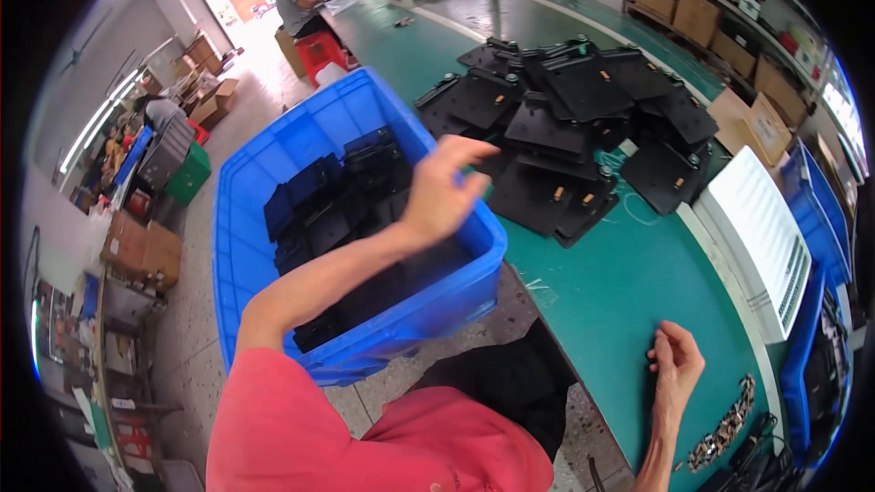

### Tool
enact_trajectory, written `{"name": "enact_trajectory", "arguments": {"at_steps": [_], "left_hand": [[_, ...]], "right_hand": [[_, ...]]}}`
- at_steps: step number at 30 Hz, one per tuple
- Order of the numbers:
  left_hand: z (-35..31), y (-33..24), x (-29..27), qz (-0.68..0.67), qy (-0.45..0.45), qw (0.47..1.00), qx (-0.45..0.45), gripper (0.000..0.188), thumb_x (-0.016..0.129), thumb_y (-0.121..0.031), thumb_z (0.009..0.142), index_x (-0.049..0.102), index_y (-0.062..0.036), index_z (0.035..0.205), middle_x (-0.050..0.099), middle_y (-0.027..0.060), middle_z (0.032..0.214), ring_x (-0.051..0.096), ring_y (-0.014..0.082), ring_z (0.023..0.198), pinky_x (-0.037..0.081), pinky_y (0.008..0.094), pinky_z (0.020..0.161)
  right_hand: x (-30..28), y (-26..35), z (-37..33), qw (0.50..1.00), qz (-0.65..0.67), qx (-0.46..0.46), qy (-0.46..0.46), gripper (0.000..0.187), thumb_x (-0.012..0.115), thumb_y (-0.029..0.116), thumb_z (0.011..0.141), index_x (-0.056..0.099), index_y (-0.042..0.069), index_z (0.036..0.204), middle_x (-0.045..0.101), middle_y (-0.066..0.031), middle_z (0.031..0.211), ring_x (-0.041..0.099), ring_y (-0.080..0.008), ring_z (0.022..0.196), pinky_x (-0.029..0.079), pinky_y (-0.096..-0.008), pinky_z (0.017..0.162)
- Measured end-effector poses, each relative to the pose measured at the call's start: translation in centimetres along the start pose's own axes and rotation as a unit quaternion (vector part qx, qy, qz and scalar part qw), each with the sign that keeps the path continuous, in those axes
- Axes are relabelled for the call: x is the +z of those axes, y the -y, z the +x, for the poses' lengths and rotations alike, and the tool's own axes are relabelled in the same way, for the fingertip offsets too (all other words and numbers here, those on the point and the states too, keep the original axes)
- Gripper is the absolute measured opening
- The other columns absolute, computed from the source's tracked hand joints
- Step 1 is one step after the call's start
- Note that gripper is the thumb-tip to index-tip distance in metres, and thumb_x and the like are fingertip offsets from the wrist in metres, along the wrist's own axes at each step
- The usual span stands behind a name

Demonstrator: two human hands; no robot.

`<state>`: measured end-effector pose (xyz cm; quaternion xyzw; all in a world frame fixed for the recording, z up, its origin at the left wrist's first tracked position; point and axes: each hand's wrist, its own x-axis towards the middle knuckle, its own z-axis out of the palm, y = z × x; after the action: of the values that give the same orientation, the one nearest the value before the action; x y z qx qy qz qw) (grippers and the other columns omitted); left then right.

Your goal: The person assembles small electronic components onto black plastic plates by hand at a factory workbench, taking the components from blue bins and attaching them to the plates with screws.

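Note:
My left hand (445,187) is raised over the right rim of a large blue plastic bin (360,357), its thumb and fingers apart and nothing seen in it. Inside the bin lie several flat black plates (314,187). Beyond my fingertips, a heaped pile of similar black plates (583,91) with small orange marks covers part of the green table (602,287). Low over the near part of that table is my right hand (676,364), fingers loosely bent with small gaps, holding nothing I can see.
Small metal parts (725,424) and black cables (752,456) lie at the table's near right. A white slatted panel (752,237) and blue trays (811,364) line its right side. A co-worker (299,5) sits at the far end. Cardboard boxes (141,251) stand at left.

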<state>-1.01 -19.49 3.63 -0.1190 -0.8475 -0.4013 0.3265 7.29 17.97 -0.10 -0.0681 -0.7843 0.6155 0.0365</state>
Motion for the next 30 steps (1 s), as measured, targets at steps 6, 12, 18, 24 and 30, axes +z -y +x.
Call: {"name": "enact_trajectory", "arguments": {"at_steps": [6, 12, 18, 24, 30], "left_hand": [[-8.5, 15.0, -10.5, 0.257, 0.126, 0.928, -0.239, 0.047, 0.070, -0.014, 0.070, 0.062, 0.0004, 0.114, 0.060, 0.0222, 0.103, 0.058, 0.0370, 0.101, 0.047, 0.0421, 0.090], [-12.8, 18.2, -8.1, 0.292, 0.233, 0.860, -0.348, 0.070, 0.074, -0.035, 0.077, 0.052, 0.0036, 0.131, 0.054, 0.0273, 0.124, 0.054, 0.0408, 0.115, 0.044, 0.0464, 0.099], [-11.5, 18.8, -7.2, 0.385, 0.215, 0.771, -0.460, 0.060, 0.069, -0.053, 0.078, 0.070, 0.0029, 0.099, 0.069, 0.0237, 0.101, 0.067, 0.0381, 0.097, 0.054, 0.0444, 0.085], [-12.1, 18.2, -6.0, 0.391, 0.165, 0.788, -0.445, 0.035, 0.071, -0.029, 0.071, 0.072, -0.0018, 0.093, 0.069, 0.0234, 0.100, 0.067, 0.0361, 0.097, 0.054, 0.0432, 0.087], [-12.6, 16.5, -6.2, 0.357, 0.190, 0.824, -0.398, 0.025, 0.068, -0.016, 0.067, 0.071, 0.0018, 0.083, 0.068, 0.0263, 0.091, 0.067, 0.0411, 0.090, 0.055, 0.0466, 0.081]], "right_hand": [[0.0, -0.7, -0.1, 1.000, 0.021, -0.013, 0.009, 0.017, 0.061, 0.005, 0.092, 0.065, -0.002, 0.107, 0.064, -0.0036, 0.088, 0.056, -0.0075, 0.069, 0.044, -0.0191, 0.056], [-0.2, -1.3, -0.1, 1.000, 0.010, -0.025, -0.003, 0.016, 0.061, 0.006, 0.092, 0.065, -0.002, 0.106, 0.063, -0.0033, 0.088, 0.056, -0.0069, 0.069, 0.044, -0.0191, 0.056], [0.7, -1.0, 0.1, 0.999, 0.002, -0.034, 0.007, 0.016, 0.061, 0.006, 0.093, 0.065, -0.002, 0.106, 0.063, -0.0028, 0.089, 0.055, -0.0068, 0.069, 0.043, -0.0188, 0.056], [-1.9, -2.9, -0.8, 0.996, -0.049, -0.072, 0.029, 0.021, 0.060, 0.006, 0.093, 0.063, 0.002, 0.114, 0.062, -0.0036, 0.087, 0.055, -0.0096, 0.072, 0.045, -0.0214, 0.062], [-2.8, -4.7, -0.8, 0.992, -0.052, -0.096, 0.065, 0.022, 0.058, 0.010, 0.096, 0.062, 0.002, 0.116, 0.063, -0.0050, 0.083, 0.053, -0.0101, 0.070, 0.047, -0.0232, 0.064]]}}
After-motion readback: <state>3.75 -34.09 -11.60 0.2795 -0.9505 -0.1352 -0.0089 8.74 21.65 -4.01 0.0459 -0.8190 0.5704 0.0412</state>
